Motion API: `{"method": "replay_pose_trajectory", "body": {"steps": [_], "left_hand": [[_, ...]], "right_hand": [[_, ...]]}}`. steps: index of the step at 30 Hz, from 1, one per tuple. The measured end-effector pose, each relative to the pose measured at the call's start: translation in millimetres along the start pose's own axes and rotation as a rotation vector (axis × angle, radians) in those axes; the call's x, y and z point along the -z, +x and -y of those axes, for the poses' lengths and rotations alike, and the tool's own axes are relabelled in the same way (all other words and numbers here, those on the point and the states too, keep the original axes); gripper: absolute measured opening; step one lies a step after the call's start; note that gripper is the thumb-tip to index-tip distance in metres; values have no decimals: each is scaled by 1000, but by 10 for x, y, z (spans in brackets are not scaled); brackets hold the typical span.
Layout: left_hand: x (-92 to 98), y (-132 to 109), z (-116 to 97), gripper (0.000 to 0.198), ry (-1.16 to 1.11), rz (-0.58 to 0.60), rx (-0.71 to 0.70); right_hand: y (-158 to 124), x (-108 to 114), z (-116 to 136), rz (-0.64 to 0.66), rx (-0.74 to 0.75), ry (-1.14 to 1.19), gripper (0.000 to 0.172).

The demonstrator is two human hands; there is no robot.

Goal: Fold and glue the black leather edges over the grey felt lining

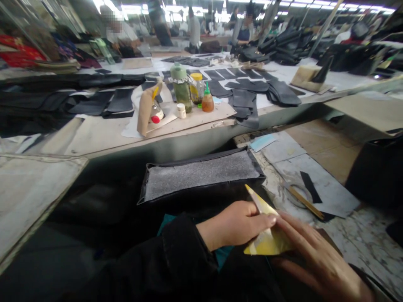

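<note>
My left hand (237,223), in a black sleeve, is closed on a yellow pointed piece of card (266,241), with the thumb pressing on its top. My right hand (315,256) lies over the card's right side with its fingers stretched flat. The card's tip points up toward a black leather panel with a grey felt face (201,172), which lies flat just beyond both hands. Dark material covers my lap below the hands.
A wooden strip (305,203) and a black offcut lie on the stained bench to the right. On the table beyond stand a green bottle (181,88), a jar (197,89), an orange squeeze bottle (208,100), a brown paper bag (146,110) and several black cut pieces (252,90). People work at the back.
</note>
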State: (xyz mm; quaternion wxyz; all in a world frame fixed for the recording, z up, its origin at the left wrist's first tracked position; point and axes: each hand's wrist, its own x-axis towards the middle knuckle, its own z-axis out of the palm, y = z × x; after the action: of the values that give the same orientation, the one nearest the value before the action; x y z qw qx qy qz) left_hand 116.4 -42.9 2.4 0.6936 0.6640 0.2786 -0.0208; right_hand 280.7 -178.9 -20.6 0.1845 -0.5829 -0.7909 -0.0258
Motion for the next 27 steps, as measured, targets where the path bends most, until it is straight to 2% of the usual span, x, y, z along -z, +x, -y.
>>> {"method": "replay_pose_trajectory", "body": {"steps": [2,5,6,10,12,14,19,27], "left_hand": [[46,6,-71,41,153,40,-15],[239,1,-213,38,345,83,-189],[326,10,-263,34,402,44,-269],[643,177,-388,15,713,-232,-532],[731,321,-382,15,821,-240,-614],[770,458,-344,17,892,-186,-678],[782,629,-270,21,952,-114,-748],[774,668,-320,20,1043,-89,-705]], "right_hand": [[37,-65,-50,16,3,35,55],[37,-93,-150,-19,-109,70,61],[31,-88,-189,-36,-161,66,61],[34,-84,-333,-32,-311,32,60],[50,-115,-376,-24,-352,29,61],[58,-156,-402,-10,-388,47,61],[38,-203,-465,-9,-436,92,63],[184,-133,-505,21,-413,93,62]]}}
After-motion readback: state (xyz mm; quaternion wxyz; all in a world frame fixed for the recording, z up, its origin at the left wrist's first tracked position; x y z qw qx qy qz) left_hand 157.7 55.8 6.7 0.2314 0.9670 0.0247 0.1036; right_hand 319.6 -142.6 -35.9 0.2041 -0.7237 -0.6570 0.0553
